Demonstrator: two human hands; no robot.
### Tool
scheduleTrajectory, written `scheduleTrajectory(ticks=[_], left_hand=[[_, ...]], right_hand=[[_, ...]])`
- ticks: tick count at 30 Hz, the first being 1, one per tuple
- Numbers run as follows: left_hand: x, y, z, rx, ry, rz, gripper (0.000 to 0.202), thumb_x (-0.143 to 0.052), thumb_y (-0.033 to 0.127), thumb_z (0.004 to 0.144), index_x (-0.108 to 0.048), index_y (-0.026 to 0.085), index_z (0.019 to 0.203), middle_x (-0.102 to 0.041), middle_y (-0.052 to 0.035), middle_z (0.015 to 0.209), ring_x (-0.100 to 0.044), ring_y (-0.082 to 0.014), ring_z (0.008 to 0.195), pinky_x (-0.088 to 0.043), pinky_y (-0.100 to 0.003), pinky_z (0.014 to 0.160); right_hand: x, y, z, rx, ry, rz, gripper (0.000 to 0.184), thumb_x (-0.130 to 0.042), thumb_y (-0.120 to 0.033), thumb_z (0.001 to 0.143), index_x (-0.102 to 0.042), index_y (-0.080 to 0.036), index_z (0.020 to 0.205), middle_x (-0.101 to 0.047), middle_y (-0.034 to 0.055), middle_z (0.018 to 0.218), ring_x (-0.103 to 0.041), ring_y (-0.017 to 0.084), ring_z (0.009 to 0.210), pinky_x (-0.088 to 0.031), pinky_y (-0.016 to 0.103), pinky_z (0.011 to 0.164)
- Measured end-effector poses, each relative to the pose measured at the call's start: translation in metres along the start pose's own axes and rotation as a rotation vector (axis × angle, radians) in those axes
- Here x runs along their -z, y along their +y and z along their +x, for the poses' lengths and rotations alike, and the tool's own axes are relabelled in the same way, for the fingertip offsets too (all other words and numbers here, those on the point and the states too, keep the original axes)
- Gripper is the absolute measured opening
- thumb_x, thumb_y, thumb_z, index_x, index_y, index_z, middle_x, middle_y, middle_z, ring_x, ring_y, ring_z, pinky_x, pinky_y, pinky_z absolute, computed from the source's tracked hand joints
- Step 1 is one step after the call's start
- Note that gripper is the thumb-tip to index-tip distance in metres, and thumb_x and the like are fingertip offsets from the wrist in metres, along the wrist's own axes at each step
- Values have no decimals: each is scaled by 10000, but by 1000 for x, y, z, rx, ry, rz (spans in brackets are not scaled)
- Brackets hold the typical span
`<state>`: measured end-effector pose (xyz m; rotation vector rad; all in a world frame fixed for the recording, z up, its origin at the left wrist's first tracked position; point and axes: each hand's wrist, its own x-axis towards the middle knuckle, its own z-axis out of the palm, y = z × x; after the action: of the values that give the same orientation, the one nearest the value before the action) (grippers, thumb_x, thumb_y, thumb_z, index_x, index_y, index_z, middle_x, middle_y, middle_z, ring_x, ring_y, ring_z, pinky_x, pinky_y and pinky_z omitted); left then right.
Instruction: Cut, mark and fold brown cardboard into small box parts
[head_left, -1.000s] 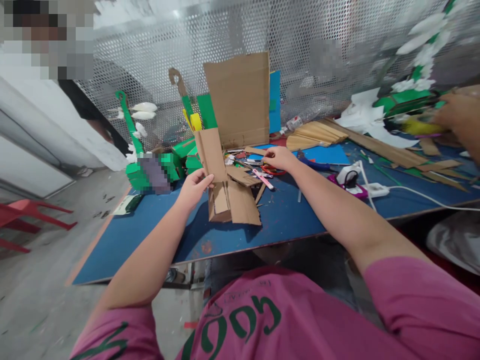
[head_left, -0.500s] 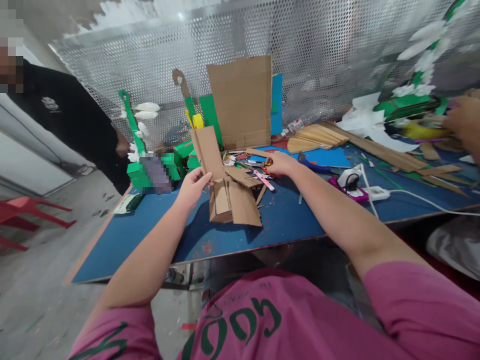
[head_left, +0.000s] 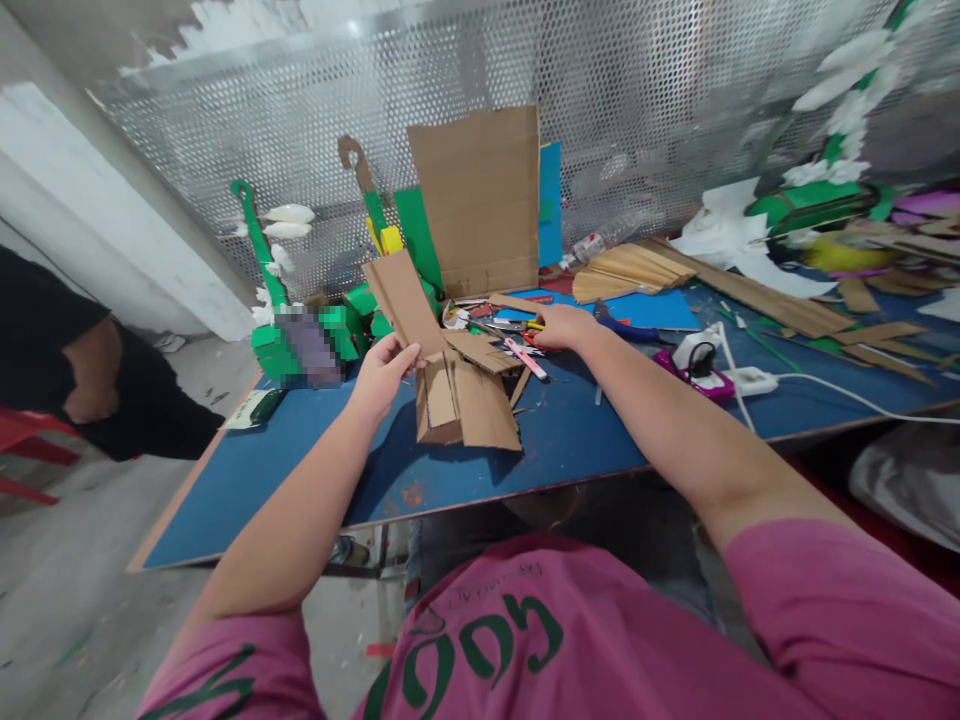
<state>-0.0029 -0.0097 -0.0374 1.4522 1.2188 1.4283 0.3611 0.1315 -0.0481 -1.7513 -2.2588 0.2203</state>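
Observation:
My left hand [head_left: 382,375] pinches the lower edge of an upright cardboard strip [head_left: 405,300] between thumb and fingers. Below that strip, a folded cardboard piece [head_left: 487,405] with open flaps rests on the blue table [head_left: 285,475]. My right hand [head_left: 564,328] is closed over a pile of tools behind the cardboard. Its fingers are around a yellow-handled tool [head_left: 535,324], whose kind is partly hidden. A pink-handled cutter [head_left: 526,358] lies just in front of that hand.
A cardboard sheet [head_left: 480,200] leans on the perforated metal panel [head_left: 645,90]. Green cardboard models [head_left: 274,345] stand at left. Blue-handled pliers [head_left: 626,325] and a purple power strip [head_left: 697,380] with white cable lie at right. A person in black [head_left: 82,360] is at far left.
My right hand has drawn slightly toward me, with more yellow handle showing. The cardboard strip leans further left. The person in black has moved left and lower; another person's hand at right has left view.

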Motion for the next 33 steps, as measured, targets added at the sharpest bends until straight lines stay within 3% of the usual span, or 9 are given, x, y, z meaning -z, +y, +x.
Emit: scheduleTrajectory(ticks=[3, 8, 10, 12, 17, 21, 23, 28, 33], left_hand=[[-1, 1, -1, -4, 3, 13, 391, -881, 535, 840, -746, 214, 1018, -758, -28, 906, -720, -155, 765, -466, -237, 593], [1, 2, 2, 19, 48, -24, 397, -884, 538, 828, -727, 215, 998, -747, -24, 897, -724, -147, 765, -465, -218, 574], [3, 1, 5, 33, 87, -66, 399, -893, 528, 803, -710, 218, 975, -737, -17, 900, -726, -136, 758, -452, -201, 552], [6, 0, 8, 46, 121, -112, 400, -903, 510, 776, -695, 218, 953, -716, -5, 874, -721, -123, 745, -434, -178, 533], [9, -2, 12, 66, 154, -143, 405, -910, 481, 762, -704, 219, 991, -699, 4, 861, -722, -115, 750, -430, -158, 533], [9, -1, 10, 55, 134, -99, 401, -895, 492, 780, -703, 220, 1002, -696, 9, 854, -727, -124, 749, -428, -174, 538], [8, -1, 9, 50, 123, -72, 397, -890, 493, 791, -709, 220, 1015, -709, 1, 870, -727, -127, 753, -428, -183, 541], [3, -3, 7, 25, 95, -32, 430, -881, 475, 801, -735, 218, 1113, -787, -46, 1019, -722, -132, 734, -427, -215, 540], [0, -2, 4, 13, 106, -10, 429, -886, 451, 805, -729, 193, 1110, -812, -64, 1027, -730, -140, 722, -433, -226, 559]], right_hand=[[6, -4, -3, 82, -3, 10, 533, -850, -449, 820, -785, -232, 1303, -766, 169, 1279, -705, 363, 1175, -554, 439, 1035], [9, -31, -18, 773, -23, 364, 523, -760, -500, 907, -740, -242, 1361, -688, 126, 1446, -612, 341, 1380, -457, 495, 1230], [5, -47, -27, 889, -108, 396, 649, -871, -546, 817, -728, -274, 1390, -687, 112, 1459, -604, 350, 1389, -456, 508, 1238], [1, -60, -35, 940, -138, 390, 698, -912, -446, 765, -717, -277, 1413, -700, 116, 1438, -627, 354, 1343, -481, 510, 1208], [0, -66, -37, 847, 32, 377, 452, -677, -187, 794, -777, -239, 1232, -764, 101, 1220, -683, 317, 1132, -523, 454, 1069], [4, -58, -28, 587, 320, 537, 234, -632, -269, 841, -741, -205, 1038, -749, 114, 1071, -659, 300, 1006, -532, 437, 978], [3, -55, -22, 462, 406, 707, 228, -632, -357, 866, -707, -214, 1028, -746, 109, 1079, -656, 298, 1035, -541, 438, 981], [-8, -56, -9, 336, 385, 1282, 392, -731, -462, 795, -671, -235, 1109, -767, 75, 1132, -692, 284, 1098, -567, 436, 1001], [-15, -70, -16, 299, 296, 1622, 440, -855, -456, 745, -651, -281, 1093, -765, 33, 1141, -706, 253, 1066, -599, 393, 920]])
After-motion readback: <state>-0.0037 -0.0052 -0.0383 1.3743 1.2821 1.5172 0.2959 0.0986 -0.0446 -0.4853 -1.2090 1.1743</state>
